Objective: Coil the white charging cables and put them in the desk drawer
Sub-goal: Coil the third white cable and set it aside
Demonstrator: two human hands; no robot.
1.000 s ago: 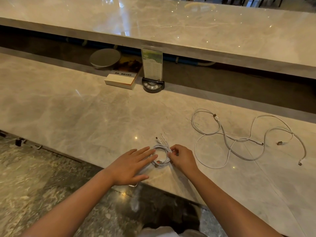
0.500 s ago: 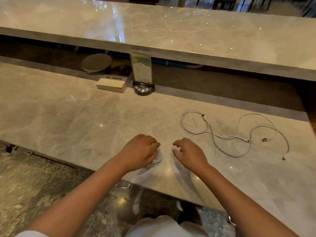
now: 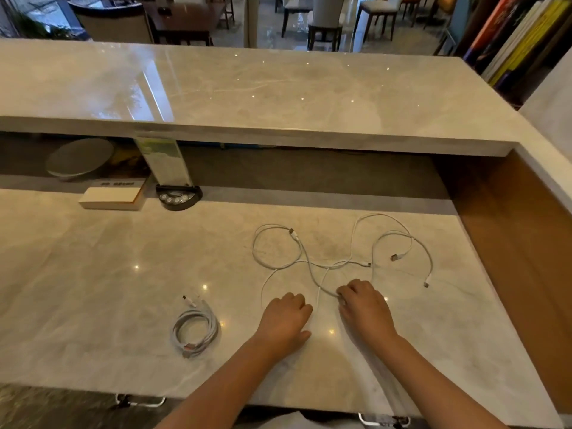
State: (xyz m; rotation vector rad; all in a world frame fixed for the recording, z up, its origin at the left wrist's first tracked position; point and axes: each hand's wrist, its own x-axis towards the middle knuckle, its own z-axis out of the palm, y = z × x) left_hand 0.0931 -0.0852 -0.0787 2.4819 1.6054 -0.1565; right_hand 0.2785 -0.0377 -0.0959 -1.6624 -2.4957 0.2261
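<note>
One white cable lies coiled (image 3: 195, 331) on the marble desk (image 3: 93, 274), left of my hands, with its plugs sticking out at the top. Loose white cables (image 3: 278, 258) sprawl in tangled loops across the desk's right half, plug ends scattered to the right. My right hand (image 3: 366, 309) is curled over the near loop, its fingertips pinching a strand. My left hand (image 3: 286, 320) rests knuckles-up on the desk, a strand running down along its right side; whether it holds that strand is hidden. No open drawer is visible.
A white box (image 3: 111, 198), a sign stand on a black base (image 3: 178, 196) and a round grey dish (image 3: 79, 159) sit at the back under the raised counter (image 3: 278, 88). A wooden side wall (image 3: 510, 243) closes the right. Metal handles (image 3: 140, 400) show below the desk's front edge.
Both hands have left the coiled cable and moved right to the loose cables. The coil now lies alone on the desk. The view has shifted up and right.
</note>
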